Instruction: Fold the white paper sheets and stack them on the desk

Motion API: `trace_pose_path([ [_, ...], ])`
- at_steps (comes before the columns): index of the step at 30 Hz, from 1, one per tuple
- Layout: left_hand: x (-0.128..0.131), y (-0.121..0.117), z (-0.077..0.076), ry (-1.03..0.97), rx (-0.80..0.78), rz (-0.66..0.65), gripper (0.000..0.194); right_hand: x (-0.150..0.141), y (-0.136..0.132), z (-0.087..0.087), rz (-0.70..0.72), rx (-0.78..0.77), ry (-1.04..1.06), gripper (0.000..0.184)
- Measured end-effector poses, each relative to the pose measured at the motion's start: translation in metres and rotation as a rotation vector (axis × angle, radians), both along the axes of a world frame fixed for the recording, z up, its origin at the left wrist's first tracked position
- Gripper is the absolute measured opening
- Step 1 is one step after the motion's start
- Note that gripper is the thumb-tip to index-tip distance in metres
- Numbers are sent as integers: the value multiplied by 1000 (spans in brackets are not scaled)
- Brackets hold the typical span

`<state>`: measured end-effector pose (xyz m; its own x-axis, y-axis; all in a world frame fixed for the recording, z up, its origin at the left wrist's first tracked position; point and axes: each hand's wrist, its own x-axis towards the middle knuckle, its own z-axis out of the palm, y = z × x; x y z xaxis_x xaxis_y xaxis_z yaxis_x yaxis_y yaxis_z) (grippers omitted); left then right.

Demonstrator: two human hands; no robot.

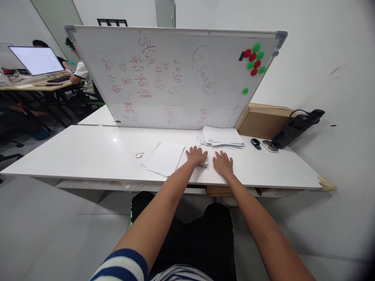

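Note:
My left hand (pixel 197 155) rests palm down near the front of the white table, its fingers spread. Partly under its right side is a small beige-and-metal thing, likely a stapler (pixel 203 164); most of it is hidden by the hand. My right hand (pixel 223 164) lies flat on the table a little to the right, fingers apart, holding nothing. Left of my left hand lies a loose stack of white paper (pixel 165 157), its sheets slightly askew. Behind both hands is a thicker, uneven pile of paper (pixel 222 136).
A whiteboard (pixel 175 105) with red writing and magnets stands along the table's (pixel 88 156) back. At right are a mouse (pixel 270 146), a dark watch-like item (pixel 256 143), a black bottle (pixel 299 128) and a cardboard box (pixel 263 121). A white ring-shaped item (pixel 139 155) lies left.

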<state>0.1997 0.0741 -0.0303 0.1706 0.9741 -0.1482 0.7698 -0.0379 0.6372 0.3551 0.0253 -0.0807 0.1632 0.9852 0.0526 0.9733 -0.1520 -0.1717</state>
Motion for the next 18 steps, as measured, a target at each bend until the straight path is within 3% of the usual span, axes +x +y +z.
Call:
trace_pose_path([
  [5, -45, 0, 41, -567, 18, 231, 68, 0, 0, -1, -6, 10, -2, 55],
  [7, -77, -20, 48, -664, 160, 192, 62, 1, 1, -3, -1, 21, 9, 54],
  [8, -94, -35, 47, -604, 249, 117, 56, 2, 2, -4, 2, 28, 15, 54],
  [10, -126, -69, 36, -298, 370, -10, 50, 3, 3, -6, 6, 39, 31, 55],
  [12, -151, -99, 18, 89, 404, -3, 54, 5, 4, -7, 5, 40, 43, 55],
  [14, -164, -119, -1, 343, 330, 25, 67, 5, 4, -7, 7, 40, 49, 55],
  [18, -168, -125, -24, 467, 255, 32, 75, 4, -2, -6, 14, 52, 53, 56],
])
